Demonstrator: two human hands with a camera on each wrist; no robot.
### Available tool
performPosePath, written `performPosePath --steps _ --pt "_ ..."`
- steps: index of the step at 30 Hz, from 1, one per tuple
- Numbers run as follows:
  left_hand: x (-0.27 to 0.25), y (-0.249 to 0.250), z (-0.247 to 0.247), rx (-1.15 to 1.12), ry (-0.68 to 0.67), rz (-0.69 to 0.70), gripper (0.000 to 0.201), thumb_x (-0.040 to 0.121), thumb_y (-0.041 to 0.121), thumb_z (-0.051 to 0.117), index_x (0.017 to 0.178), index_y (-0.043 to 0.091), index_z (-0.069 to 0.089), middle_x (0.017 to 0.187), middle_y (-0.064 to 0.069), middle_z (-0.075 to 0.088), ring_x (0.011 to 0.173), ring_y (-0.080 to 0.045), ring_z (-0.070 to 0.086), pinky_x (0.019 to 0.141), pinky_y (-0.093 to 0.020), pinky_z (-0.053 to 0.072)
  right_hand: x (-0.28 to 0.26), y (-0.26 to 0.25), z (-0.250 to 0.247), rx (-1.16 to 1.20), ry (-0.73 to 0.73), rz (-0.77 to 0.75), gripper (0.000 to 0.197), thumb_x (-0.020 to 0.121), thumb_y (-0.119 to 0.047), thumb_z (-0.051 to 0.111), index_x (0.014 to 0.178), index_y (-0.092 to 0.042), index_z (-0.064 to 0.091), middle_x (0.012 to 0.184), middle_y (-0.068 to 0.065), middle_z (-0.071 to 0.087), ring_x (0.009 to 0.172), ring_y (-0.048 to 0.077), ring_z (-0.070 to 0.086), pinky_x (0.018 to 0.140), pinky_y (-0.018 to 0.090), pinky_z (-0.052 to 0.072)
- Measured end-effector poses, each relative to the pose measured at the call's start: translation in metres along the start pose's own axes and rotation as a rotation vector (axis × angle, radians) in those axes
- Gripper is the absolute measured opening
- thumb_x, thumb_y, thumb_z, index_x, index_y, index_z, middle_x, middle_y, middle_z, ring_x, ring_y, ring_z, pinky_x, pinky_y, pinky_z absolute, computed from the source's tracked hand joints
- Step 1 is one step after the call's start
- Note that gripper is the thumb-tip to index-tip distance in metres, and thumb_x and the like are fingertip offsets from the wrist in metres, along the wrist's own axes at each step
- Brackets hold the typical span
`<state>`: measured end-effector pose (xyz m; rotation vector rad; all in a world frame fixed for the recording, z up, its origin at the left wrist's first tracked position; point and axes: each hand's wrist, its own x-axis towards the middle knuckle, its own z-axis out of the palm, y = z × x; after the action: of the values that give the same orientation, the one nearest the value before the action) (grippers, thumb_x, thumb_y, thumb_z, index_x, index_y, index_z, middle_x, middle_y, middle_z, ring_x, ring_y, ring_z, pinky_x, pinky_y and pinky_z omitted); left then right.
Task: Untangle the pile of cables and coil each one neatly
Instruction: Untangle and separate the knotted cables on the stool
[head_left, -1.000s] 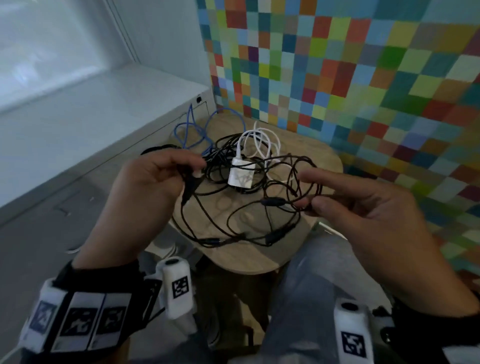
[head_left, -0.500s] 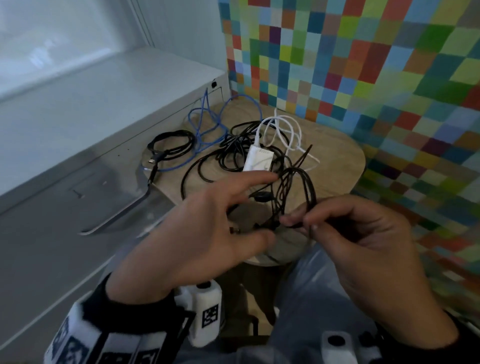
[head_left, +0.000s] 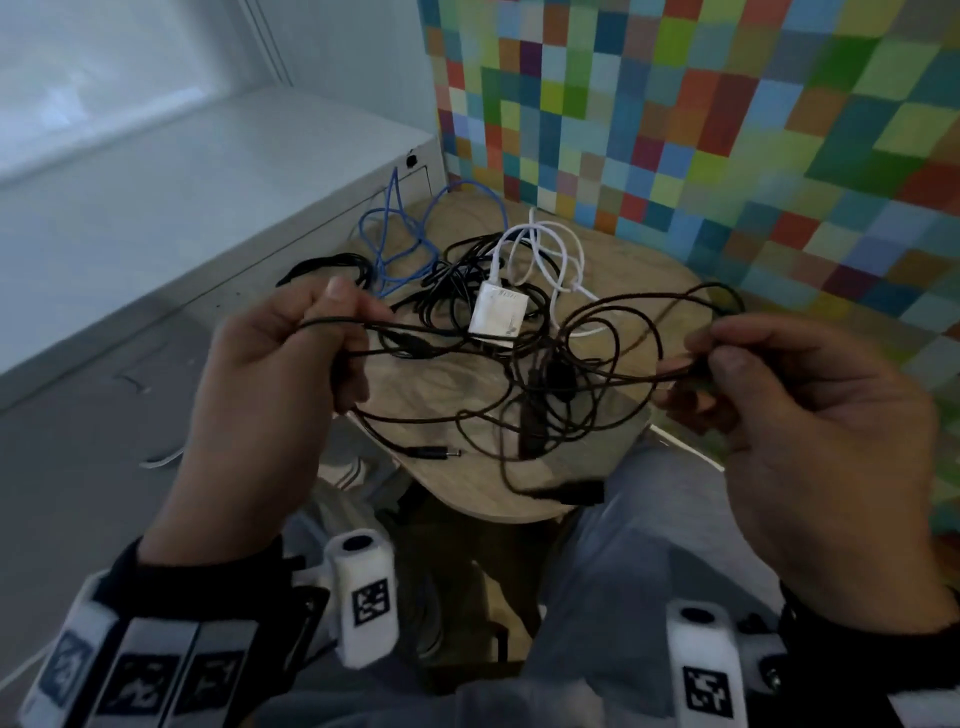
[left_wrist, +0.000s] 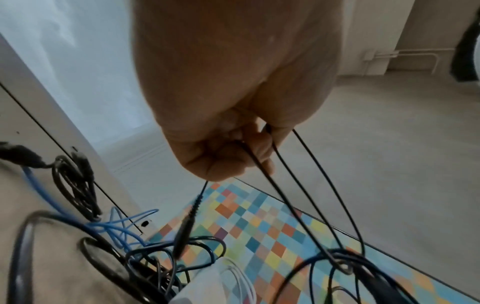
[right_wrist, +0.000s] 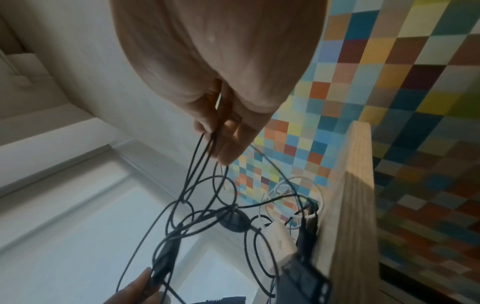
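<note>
Thin black cable stretched between both hands above the table, snarl unresolved.

Table (head_left: 613, 270) carries the remaining pile; white adapter (head_left: 497, 315) risks being dragged off the edge if the black cable (head_left: 519, 332) stays looped under it; left hand (head_left: 270, 374) clamped on strands, right hand (head_left: 810, 415) pinching others; pulling apart may tighten knots; adapter print unreadable.

Indoor room, perhaps an office corner: multicoloured checkered wall (head_left: 727, 130), white window ledge (head_left: 182, 171), grey floor (head_left: 78, 441).
</note>
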<state>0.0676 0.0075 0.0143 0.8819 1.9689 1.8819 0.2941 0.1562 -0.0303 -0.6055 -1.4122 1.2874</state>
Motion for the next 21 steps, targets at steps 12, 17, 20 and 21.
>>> performPosePath --steps 12,17,20,21 --pt "-0.001 -0.006 -0.003 -0.064 -0.117 -0.102 0.039 0.106 0.023 0.049 0.077 0.02 0.075 0.065 -0.005 0.056 0.055 -0.02 0.053 0.053 -0.03 0.048 0.0 -0.006 0.006 0.21 -0.016 0.178 0.034 0.085 -0.019 0.067 0.118 -0.02 0.075 0.105 0.002 0.072 0.102 0.024 0.073 0.074 0.036 0.061" --pt "-0.002 -0.013 -0.003 -0.006 -0.176 -0.11 0.028 0.101 0.021 0.059 0.079 0.024 0.076 0.081 -0.009 0.074 0.082 -0.032 0.075 0.066 -0.033 0.057 -0.002 -0.003 0.005 0.063 -0.248 0.199 0.063 0.08 -0.02 0.068 0.142 -0.026 0.058 0.139 -0.01 0.063 0.125 0.018 0.064 0.087 0.034 0.06" --pt "-0.003 -0.012 0.0 -0.064 -0.183 -0.115 0.031 0.103 0.025 0.055 0.08 0.023 0.076 0.083 -0.013 0.074 0.083 -0.034 0.075 0.066 -0.033 0.058 -0.003 -0.003 0.004 0.005 -0.331 0.245 0.077 0.072 -0.03 0.073 0.144 -0.041 0.05 0.145 -0.021 0.055 0.126 0.008 0.061 0.085 0.023 0.058" --pt "-0.003 -0.011 0.001 -0.076 -0.186 -0.108 0.031 0.103 0.026 0.056 0.079 0.023 0.076 0.082 -0.012 0.073 0.081 -0.033 0.075 0.064 -0.031 0.058 -0.001 -0.004 0.003 -0.018 -0.315 0.249 0.076 0.074 -0.028 0.072 0.145 -0.039 0.05 0.138 -0.019 0.06 0.117 0.009 0.065 0.081 0.024 0.058"
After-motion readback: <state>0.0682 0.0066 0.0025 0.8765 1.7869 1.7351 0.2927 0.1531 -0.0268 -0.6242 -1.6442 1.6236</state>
